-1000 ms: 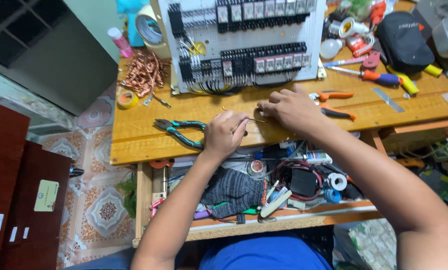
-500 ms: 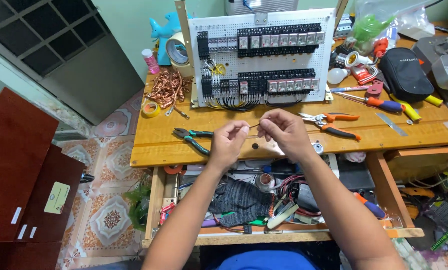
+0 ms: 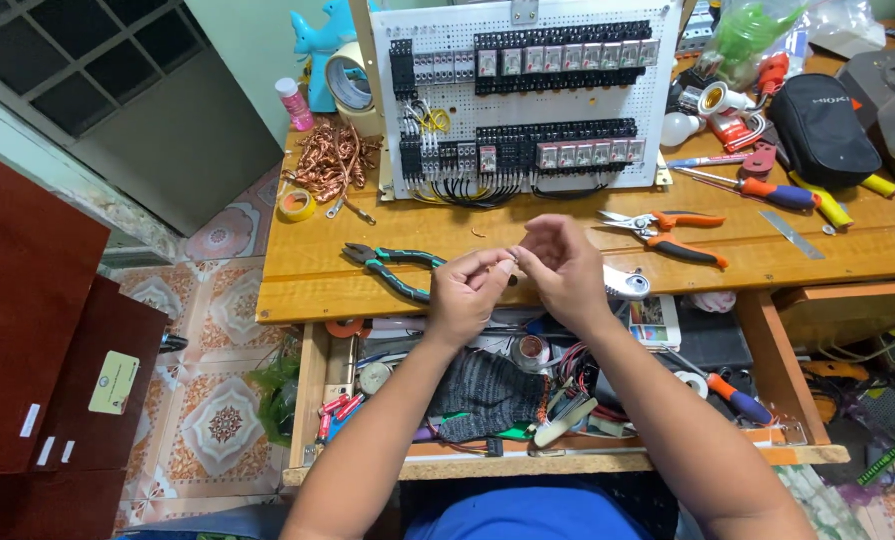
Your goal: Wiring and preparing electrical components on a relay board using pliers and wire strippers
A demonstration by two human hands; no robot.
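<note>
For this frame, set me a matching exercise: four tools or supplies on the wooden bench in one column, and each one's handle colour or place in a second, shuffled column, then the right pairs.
Things:
1. pliers
2. cutters
3. copper wire pile
4. screwdriver

Descriptions:
A. orange handles, just right of the right hand
B. left of the white relay board, by the tape rolls
C. green and black handles, left of the left hand
D. orange and blue handle, in front of the black pouch

Pairs: 1-C, 2-A, 3-B, 4-D
</note>
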